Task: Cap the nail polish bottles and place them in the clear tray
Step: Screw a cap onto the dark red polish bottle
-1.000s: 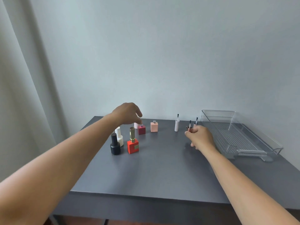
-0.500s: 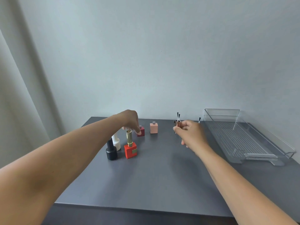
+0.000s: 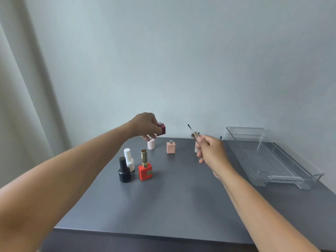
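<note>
Left hand raised above the far side of the dark grey desk, fingers closed around a small dark red square uncapped nail polish bottle. Right hand lifted nearby, pinching a rose-gold cap with a thin black brush, brush tip angled up and left. On the desk: pale pink square uncapped bottle, pale pink ribbed bottle, white capped bottle, black capped bottle, red square bottle with gold cap. Clear plastic tray at right, nothing inside.
</note>
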Demonstrator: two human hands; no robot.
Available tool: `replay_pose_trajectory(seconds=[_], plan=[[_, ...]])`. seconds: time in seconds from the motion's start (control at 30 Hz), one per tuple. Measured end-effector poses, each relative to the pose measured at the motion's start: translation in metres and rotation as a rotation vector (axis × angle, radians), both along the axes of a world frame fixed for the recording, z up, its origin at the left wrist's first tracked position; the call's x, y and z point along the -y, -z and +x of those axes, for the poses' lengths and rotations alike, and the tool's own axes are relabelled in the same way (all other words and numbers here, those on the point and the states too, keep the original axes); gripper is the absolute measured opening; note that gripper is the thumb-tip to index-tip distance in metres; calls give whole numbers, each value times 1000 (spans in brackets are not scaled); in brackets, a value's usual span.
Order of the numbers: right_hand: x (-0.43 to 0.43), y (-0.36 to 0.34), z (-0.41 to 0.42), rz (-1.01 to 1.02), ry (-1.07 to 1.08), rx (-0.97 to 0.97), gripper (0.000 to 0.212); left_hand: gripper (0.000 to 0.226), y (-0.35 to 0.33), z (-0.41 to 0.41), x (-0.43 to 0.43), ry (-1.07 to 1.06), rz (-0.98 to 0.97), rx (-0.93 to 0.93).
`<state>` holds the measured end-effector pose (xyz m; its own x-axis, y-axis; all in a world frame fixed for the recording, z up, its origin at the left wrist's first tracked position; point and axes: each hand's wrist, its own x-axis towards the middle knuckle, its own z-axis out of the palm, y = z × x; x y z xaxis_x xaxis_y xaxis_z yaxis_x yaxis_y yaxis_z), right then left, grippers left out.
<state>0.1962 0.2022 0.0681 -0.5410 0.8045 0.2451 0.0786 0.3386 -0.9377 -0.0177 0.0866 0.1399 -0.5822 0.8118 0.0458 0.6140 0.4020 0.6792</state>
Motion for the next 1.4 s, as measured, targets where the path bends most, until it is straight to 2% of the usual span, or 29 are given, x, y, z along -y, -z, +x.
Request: replay_pose_trajectory(seconds=[0.13,0.23,0.37,0.5,0.77,1.4], plan=[[9,-18,9,-34,-43,-181,16,28,-20,23,14,46,192,97],[17,-34,21,-45,-46,-320,11,28,-27,44,28,77,255,67],[29,-47,37,-25,-77,-446,15,23,-22,69,48,86,322,49],[38,-48,42,-5,-93,-439,13,28,-5,89,60,15,369,51],[48,-36,44,-20,-131,-400,15,19,34,106,70,-58,465,100],[46,-17,39,-44,-159,-332,16,19,53,110,70,-72,449,112]])
